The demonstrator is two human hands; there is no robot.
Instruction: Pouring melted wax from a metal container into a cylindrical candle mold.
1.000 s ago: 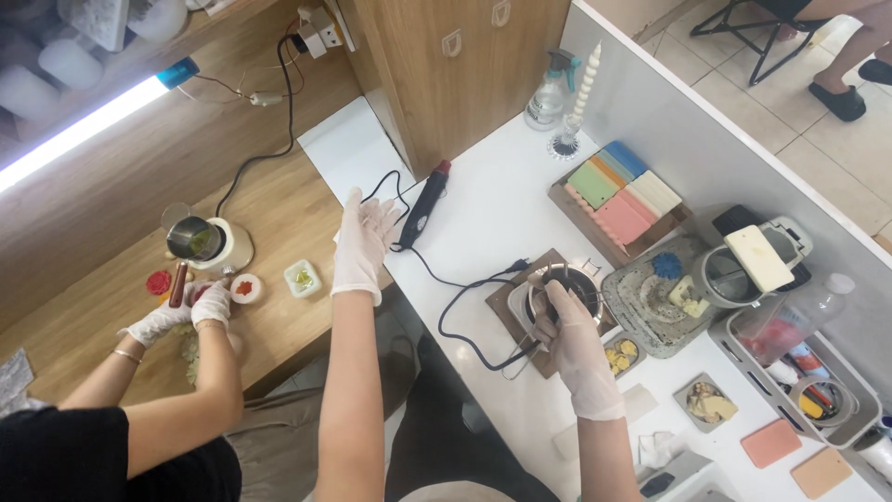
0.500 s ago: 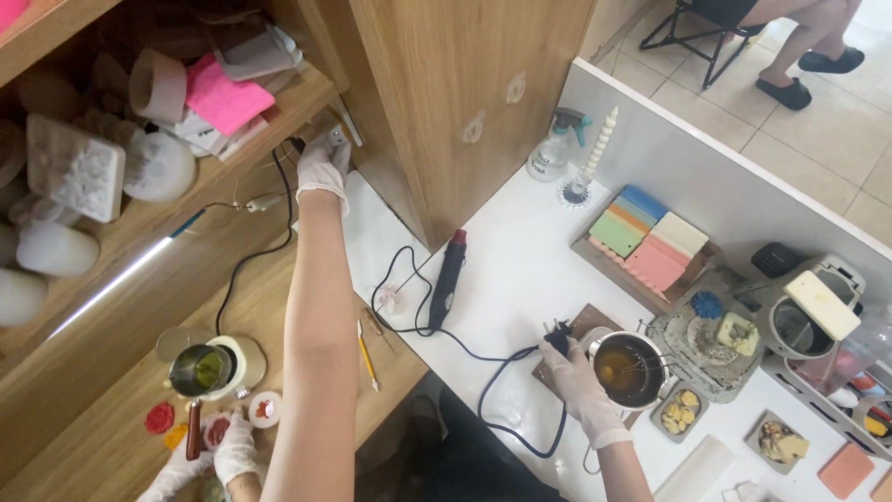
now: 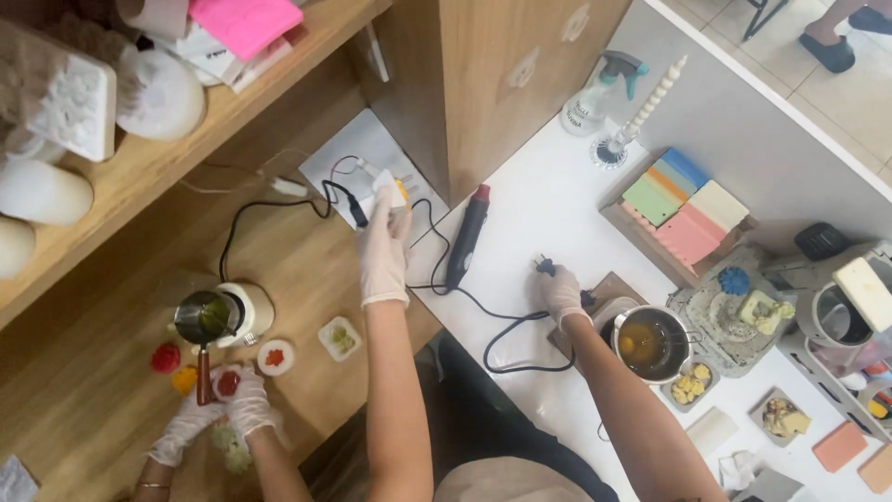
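Observation:
My left hand, in a white glove, reaches forward to a white power strip at the foot of the wooden cabinet and grips it; black cables are plugged into it. My right hand, also gloved, pinches a black plug just above the white table. The plug's black cable loops back across the table. Right of that hand, a metal pot of amber liquid stands on a dark hot plate. A black heat gun with a red tip lies between my hands.
At lower left, a co-worker's gloved hands work beside a small metal pitcher and small red dishes on the wooden counter. A tray of coloured blocks, a spray bottle, a white twisted candle and trays of moulds stand to the right. A shelf holds white moulds.
My left hand has come down from the shelf edge to the power strip. My right hand left the pot's handle and now holds the black plug. The view has shifted left.

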